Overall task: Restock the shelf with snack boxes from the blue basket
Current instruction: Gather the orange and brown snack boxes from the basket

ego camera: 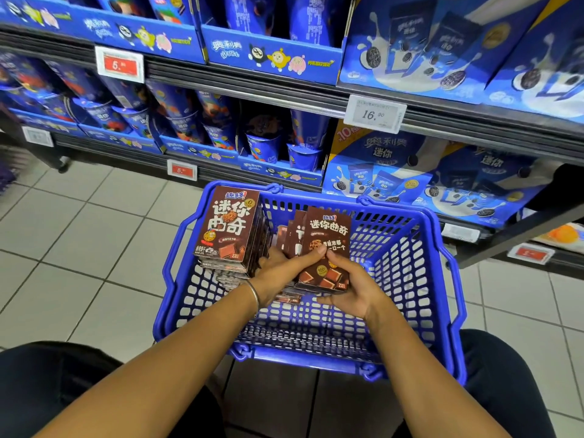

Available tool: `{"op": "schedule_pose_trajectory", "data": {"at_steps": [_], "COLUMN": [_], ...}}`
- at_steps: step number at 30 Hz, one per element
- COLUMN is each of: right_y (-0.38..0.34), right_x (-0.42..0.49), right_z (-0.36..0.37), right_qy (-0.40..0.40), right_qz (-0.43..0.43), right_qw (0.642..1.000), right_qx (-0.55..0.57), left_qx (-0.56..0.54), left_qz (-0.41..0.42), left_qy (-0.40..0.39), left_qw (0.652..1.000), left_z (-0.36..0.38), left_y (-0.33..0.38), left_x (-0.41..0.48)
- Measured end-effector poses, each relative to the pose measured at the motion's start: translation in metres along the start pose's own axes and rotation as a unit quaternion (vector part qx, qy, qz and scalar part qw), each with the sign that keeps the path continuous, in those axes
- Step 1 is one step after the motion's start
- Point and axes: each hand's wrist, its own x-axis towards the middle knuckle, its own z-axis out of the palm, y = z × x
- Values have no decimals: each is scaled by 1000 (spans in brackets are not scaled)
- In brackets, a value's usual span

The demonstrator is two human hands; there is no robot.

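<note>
One shelf stood beyond both hands; blue basket lay around them. Several snack boxes, fanned, were clamped between left hand and right hand, thumbs in front. Step judged: gathering. Next: lift bunch clear, steady, up toward shelf.

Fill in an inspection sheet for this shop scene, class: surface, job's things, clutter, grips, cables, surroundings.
Surface: pale tiled floor beneath the blue basket.
Job's things: brown snack boxes in the basket; one stack at its left side, an upright bunch in the middle.
Clutter: nothing seen.
Grips: left hand and right hand both hold the upright bunch, thumbs on the front box.
Cables: nothing seen.
Surroundings: shelf full of blue cookie packs, price tag.
</note>
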Motion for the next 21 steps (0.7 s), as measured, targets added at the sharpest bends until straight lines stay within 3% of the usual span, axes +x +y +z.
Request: {"op": "schedule_pose_trajectory", "data": {"at_steps": [13,21], "right_y": [4,3], "right_x": [1,-2], "right_z": [-9,-11], "right_qy": [10,7], "right_qz": [-4,-7], "right_qw": [998,991], "right_qx": [65,135], "left_qx": [-53,48], "left_qz": [18,-3], "left_qy": [-34,33], "left_qw": [998,998], "left_z": [9,6], "left_y": [-1,0], "left_x": [-5,-4]}}
